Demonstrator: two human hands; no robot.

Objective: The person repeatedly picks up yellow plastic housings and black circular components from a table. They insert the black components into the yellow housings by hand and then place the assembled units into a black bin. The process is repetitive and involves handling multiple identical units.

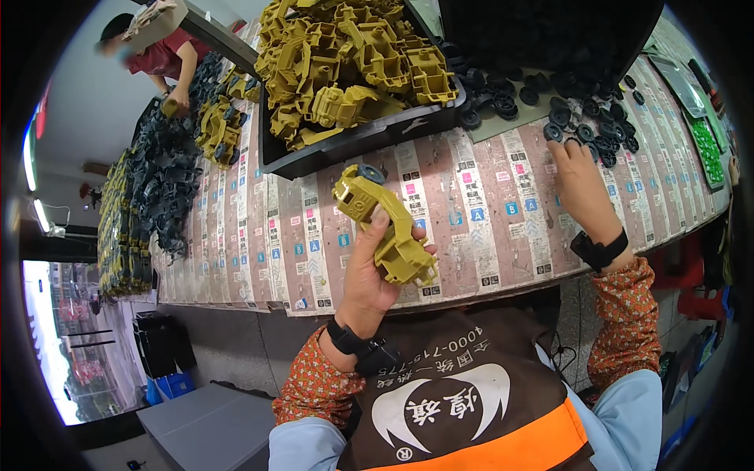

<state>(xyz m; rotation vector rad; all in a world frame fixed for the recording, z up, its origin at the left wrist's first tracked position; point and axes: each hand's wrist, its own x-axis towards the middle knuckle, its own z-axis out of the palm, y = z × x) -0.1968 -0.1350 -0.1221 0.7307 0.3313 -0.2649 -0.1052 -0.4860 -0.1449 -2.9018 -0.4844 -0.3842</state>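
Observation:
My left hand (367,275) is wrapped round a yellow plastic toy truck body (397,224), held tilted above the table. One dark wheel (371,173) with a blue-grey hub sits at its far end. On the right, my right hand (583,184) reaches to the near edge of a heap of small black toy wheels (605,137). Its fingers are stretched out and slightly apart, with the tips at a wheel (554,131). No held thing shows in that hand.
A black crate (361,140) heaped with yellow truck bodies (345,63) stands beyond my left hand. Dark parts (161,173) pile up at the left, beside yellow ones (220,129). Another person (177,63) works there. A green tray (705,149) lies far right.

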